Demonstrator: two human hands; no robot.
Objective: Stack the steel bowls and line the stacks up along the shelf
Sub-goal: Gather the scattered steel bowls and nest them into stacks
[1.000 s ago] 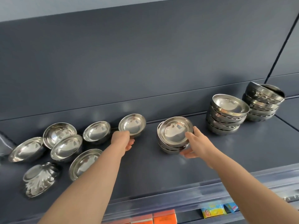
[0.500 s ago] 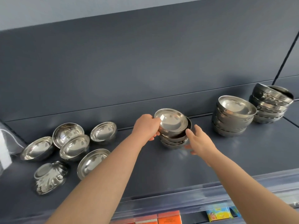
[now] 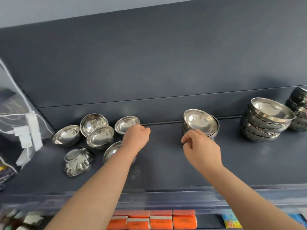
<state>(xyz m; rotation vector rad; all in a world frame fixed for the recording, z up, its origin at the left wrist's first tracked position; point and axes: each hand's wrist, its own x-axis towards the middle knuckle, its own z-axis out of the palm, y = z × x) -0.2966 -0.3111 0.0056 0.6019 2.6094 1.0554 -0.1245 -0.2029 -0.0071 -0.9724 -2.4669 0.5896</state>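
Right now the middle stack (image 3: 200,124) of steel bowls sits at the back of the dark shelf (image 3: 166,165), approx. centre; its top bowl is tilted and off-centre, rim leaning toward the back wall. Right hand (image 3: 201,149) hovers just in front of that stack, fingers loosely curled w/ thumb and forefinger near each other — holding nothing; can't tell if the fingertips touch the stack's lower edge.

Left hand (image 3: 135,138) reaches to the loose bowls on the left, fingers curled at the near rim of the rear bowl (image 3: 126,124), which stands upright by the back wall; a full grip can't be confirmed. Forearm crosses over another upright bowl (image 3: 113,151) nearer the front.

Further left: three more upright bowls in a cluster (image 3: 90,130), touching or overlapping, and one patterned bowl (image 3: 78,161) turned upside down, closer to the shelf's front.

To the right — a taller stack (image 3: 264,121), leaning a bit, and beside it at the frame edge a second stack (image 3: 299,108), partly cut off.

Far left, a clear plastic bag (image 3: 18,123). Below the shelf lip, orange packets (image 3: 152,220).
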